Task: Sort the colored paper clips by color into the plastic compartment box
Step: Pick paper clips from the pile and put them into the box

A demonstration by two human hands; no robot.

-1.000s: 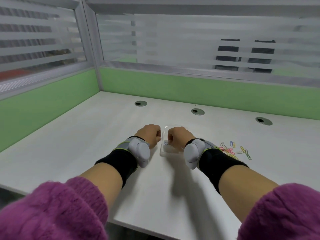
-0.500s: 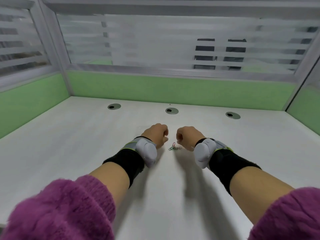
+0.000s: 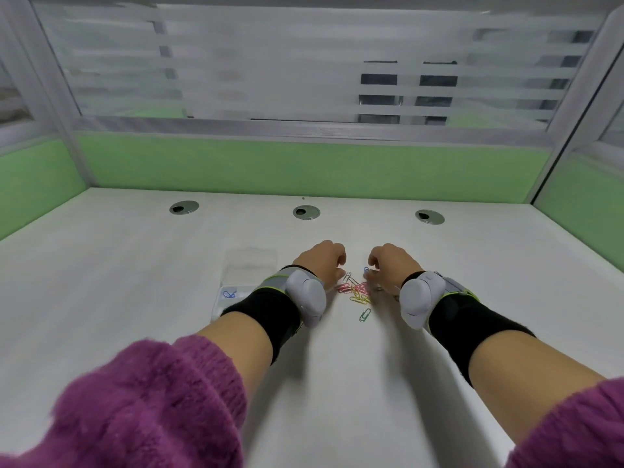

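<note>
Paper clips (image 3: pixel 356 292): heaped centre on worktop (image 3: pixel 135 298). Compartment box (image 3: pixel 241 282): nine o'clock. Left hand (image 3: pixel 320 261): curled loosely, empty. Right hand (image 3: pixel 388 268): fingertips pinching a blue clip (image 3: pixel 366 270).

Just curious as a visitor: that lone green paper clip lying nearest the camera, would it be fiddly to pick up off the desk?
Probably fiddly: the green paper clip is thin bent wire lying flat on the smooth white desk, so it may slide before the fingers catch it. It looks very light and should not roll. Lying apart from the pile, it likely won't snag others.
</note>
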